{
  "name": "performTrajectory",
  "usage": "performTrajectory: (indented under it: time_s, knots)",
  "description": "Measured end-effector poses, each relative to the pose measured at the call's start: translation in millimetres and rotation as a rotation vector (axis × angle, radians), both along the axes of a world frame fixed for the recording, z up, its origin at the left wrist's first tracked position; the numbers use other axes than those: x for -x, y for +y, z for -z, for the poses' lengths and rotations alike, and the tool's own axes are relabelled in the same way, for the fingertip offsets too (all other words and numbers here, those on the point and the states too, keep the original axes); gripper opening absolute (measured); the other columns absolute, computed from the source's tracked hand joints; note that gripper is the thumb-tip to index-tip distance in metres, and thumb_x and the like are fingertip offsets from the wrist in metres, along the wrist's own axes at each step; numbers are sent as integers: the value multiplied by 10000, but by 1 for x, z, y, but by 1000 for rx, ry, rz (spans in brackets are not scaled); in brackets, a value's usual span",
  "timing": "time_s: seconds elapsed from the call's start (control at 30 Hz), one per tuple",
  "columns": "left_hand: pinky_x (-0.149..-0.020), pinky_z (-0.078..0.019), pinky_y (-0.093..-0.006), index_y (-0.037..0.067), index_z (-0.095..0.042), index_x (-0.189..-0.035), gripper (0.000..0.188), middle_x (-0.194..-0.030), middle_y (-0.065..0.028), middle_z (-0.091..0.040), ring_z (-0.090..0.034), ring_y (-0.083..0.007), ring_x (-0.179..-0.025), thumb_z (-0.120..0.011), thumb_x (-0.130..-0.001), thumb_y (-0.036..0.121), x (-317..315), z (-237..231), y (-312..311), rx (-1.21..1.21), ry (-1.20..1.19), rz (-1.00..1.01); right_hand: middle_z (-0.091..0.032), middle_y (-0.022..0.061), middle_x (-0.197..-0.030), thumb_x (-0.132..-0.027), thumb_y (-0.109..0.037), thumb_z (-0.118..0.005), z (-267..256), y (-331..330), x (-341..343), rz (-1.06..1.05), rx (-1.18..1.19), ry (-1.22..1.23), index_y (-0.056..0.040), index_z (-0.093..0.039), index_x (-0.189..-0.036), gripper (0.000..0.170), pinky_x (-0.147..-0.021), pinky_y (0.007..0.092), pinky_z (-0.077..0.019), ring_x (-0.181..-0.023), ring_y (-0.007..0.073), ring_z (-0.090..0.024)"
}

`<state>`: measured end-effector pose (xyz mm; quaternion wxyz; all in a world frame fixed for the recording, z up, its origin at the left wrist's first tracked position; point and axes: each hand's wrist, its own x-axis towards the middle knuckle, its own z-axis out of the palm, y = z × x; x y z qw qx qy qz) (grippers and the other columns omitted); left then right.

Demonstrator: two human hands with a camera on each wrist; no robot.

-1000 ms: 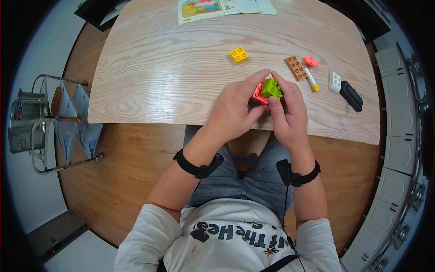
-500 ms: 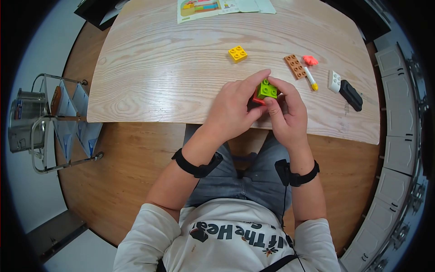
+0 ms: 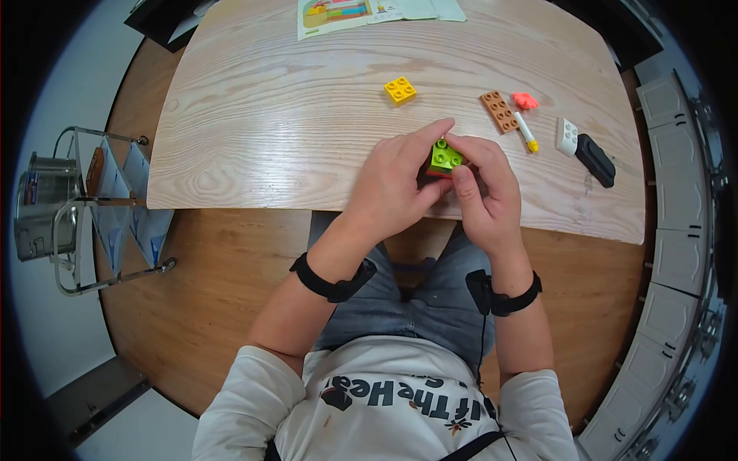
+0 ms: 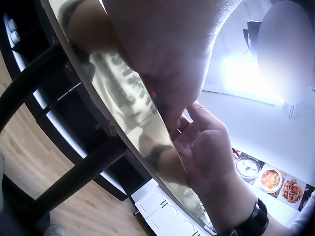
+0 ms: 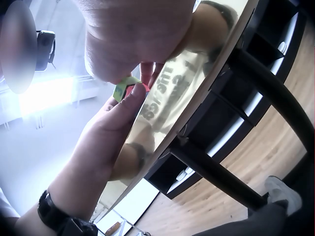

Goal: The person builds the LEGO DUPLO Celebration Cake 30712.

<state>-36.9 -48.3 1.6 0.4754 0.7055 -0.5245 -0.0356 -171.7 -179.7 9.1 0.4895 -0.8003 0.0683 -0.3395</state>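
Observation:
A lime-green toy building brick (image 3: pixel 445 157) with studs sits over a red brick (image 3: pixel 439 174), of which only a thin lower edge shows in the head view. My left hand (image 3: pixel 398 175) holds the red brick from the left side, its thumb low and its fingers behind. From the right, my right hand (image 3: pixel 487 190) grips the green brick, thumb at its front and fingers curled round the far side. In the right wrist view the green brick (image 5: pixel 123 89) shows between both hands; in the left wrist view my palm mostly hides the bricks.
A yellow brick (image 3: pixel 400 91) lies beyond the hands. To the right are a brown plate brick (image 3: pixel 500 112), a coral piece (image 3: pixel 525 101), a white stick with a yellow end (image 3: pixel 526 132), a white brick (image 3: pixel 567 136) and a black object (image 3: pixel 595 160). A printed sheet (image 3: pixel 338 29) lies at the far edge.
The green brick has moved left and turned, and it now covers the red brick's studs, which showed a second ago. Both hands keep almost the same place.

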Motion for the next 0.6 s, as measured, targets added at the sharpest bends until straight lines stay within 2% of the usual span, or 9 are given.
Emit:
performTrajectory:
  time_s: [0.2, 0.3, 0.5, 0.6]
  knots:
    - [-999, -566, -434, 136, -564, -1562, 747, -1348, -158, -715, -690, -369, -1150, -852, -874, 97, 1, -6, 5, -50, 50, -5, -713, 166, -1273, -1078, -46, -608, -1, -1, -5, 24, 54, -16, -24, -690, -1405, 338, -983, 364, -560, -1131, 294, -700]
    - [-1023, -562, -414, 101, -562, -1556, 716, -1359, -155, -709, -695, -333, -1178, -841, -897, 90, -1, -2, 4, 52, 40, 23, -720, 170, -1282, -1079, -42, -599, 2, -3, -6, 43, 66, -28, -22, -690, -1406, 340, -1004, 372, -553, -1150, 307, -701]
    - [-1026, -555, -380, 47, -566, -1537, 662, -1365, -145, -697, -693, -253, -1188, -828, -930, 75, -5, 4, 6, 74, 118, 68, -723, 176, -1290, -1085, -45, -596, 0, -2, -5, 44, 76, -20, -29, -686, -1424, 351, -1010, 370, -552, -1164, 313, -706]
    - [-1030, -554, -380, 44, -569, -1532, 639, -1355, -144, -697, -696, -251, -1187, -819, -945, 79, -5, 2, 6, 79, 141, 70, -722, 180, -1287, -1091, -55, -597, 2, -2, -7, 52, 94, -24, -32, -679, -1438, 357, -996, 366, -555, -1153, 307, -708]
